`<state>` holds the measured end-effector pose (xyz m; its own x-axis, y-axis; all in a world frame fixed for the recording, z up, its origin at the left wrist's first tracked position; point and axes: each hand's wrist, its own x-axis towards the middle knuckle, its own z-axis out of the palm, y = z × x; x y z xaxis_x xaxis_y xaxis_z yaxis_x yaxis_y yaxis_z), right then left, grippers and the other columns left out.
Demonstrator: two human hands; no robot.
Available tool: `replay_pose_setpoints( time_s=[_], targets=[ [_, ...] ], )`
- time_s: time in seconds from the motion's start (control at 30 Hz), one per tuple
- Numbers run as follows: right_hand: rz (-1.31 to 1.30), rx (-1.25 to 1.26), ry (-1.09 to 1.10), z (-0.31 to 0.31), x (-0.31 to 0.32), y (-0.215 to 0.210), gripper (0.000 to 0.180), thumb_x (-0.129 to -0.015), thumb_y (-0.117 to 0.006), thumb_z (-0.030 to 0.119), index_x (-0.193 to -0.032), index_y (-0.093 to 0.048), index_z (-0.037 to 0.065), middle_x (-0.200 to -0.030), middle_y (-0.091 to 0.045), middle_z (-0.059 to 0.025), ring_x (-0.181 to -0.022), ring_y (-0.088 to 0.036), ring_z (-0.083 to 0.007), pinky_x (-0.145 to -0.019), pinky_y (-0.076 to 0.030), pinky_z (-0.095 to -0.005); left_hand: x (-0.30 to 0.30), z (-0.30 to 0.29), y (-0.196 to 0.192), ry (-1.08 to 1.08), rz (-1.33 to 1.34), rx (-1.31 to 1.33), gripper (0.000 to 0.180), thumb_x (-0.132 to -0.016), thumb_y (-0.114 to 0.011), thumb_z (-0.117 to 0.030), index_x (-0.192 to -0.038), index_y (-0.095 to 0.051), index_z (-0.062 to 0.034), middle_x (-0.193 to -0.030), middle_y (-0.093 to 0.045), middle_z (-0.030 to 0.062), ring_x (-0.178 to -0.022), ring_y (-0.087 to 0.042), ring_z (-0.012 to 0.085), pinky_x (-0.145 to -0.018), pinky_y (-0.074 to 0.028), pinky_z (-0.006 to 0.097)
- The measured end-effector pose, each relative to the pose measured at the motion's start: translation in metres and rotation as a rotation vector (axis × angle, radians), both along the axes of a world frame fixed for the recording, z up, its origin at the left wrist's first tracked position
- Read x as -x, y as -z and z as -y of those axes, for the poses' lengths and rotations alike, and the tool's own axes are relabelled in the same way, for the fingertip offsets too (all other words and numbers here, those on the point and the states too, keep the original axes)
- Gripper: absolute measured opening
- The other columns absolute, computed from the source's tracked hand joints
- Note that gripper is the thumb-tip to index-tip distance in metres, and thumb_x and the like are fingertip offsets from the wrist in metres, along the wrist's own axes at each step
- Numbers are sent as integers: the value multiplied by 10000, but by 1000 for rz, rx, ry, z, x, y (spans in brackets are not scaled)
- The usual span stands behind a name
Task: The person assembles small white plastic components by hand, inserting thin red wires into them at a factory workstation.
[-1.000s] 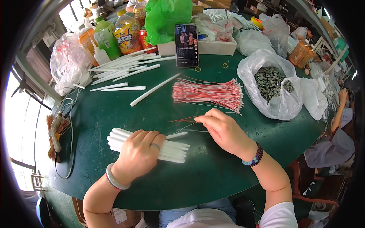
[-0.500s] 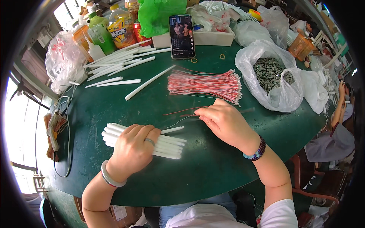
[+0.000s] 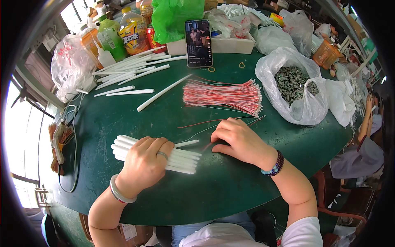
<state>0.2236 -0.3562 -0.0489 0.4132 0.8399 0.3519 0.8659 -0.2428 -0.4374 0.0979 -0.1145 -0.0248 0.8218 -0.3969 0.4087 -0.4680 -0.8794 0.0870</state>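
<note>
My left hand is closed over a bundle of white plastic tubes lying just above the green table. One tube sticks out from the bundle at a slight angle. To its right, my right hand is bent with thumb and forefinger close together, and a blurred reddish wire shows at their tips. Beyond that hand, a loose red wire and a pale wire lie on the table. A bundle of red and white wires with small white ends rests farther back.
Loose white tubes lie at back left near bottles. A phone leans against a white box. At right stands a plastic bag of small dark green parts. Another person's arm shows at far right.
My right hand has moved slightly down and nearer the tubes' ends, its fingers now pointing lower. My left hand still holds the bundle. The view has shifted a little.
</note>
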Motion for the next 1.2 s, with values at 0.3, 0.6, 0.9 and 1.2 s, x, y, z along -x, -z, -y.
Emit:
replay_pose_setpoints(
  time_s=[0.3, 0.6, 0.9, 1.2],
  targets=[
    [169, 211, 24, -11, 13, 3, 118, -784, -675, 98, -824, -570, 60, -789, -554, -69, -808, -551, -245, -708, -453, -355, 3, -1, -3, -4, -5, -7, 488, -477, -684, 12, -958, -605, 8, -925, -634, 137, -785, -621, 313, -726, -510, 377],
    [-108, -254, -4, -7, 16, -23, 255, -847, -616, -14, -1097, -616, 41, -831, -619, -84, -740, -631, -230, -640, -508, -309, 2, 1, -16, -5, 44, -7, 471, -496, -737, -58, -945, -610, 3, -903, -636, 127, -762, -633, 297, -702, -516, 370],
    [-139, -305, 70, -9, 22, -24, 119, -825, -669, 60, -942, -685, 66, -707, -585, -54, -578, -575, -195, -513, -457, -298, 2, 6, -15, 12, 66, 34, 474, -462, -690, -47, -926, -617, 17, -896, -627, 134, -744, -629, 281, -693, -529, 359],
    [-130, -298, 87, -10, 24, -24, 99, -814, -674, 102, -907, -673, 69, -733, -595, -59, -586, -589, -229, -515, -474, -317, 1, 6, -14, 14, 85, 47, 427, -496, -683, -44, -914, -617, 15, -875, -630, 126, -734, -631, 280, -686, -531, 359]
  ],
)
